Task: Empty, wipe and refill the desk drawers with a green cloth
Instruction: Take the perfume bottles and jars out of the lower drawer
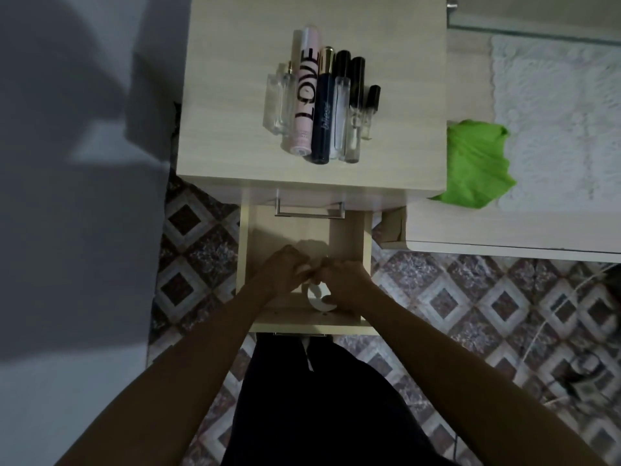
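The scene is dim and flat, with a cool, greyish cast and fine noise in the darker parts. Light falls from above and slightly behind, so the tabletop (pixel 235 95) is the brightest surface, pale and evenly lit without glare. The grey wall (pixel 67 129) on the left carries large, soft-edged shadows in angular shapes. Both hands (pixel 312 274) and forearms read as dark, nearly silhouetted, and cast a faint shadow onto the open drawer (pixel 346 237) floor. The green cloth (pixel 477 163) is the only saturated colour. Detail is soft throughout; the patterned floor (pixel 470 314) smears at the lower right, and straight edges bow outward toward the frame borders.
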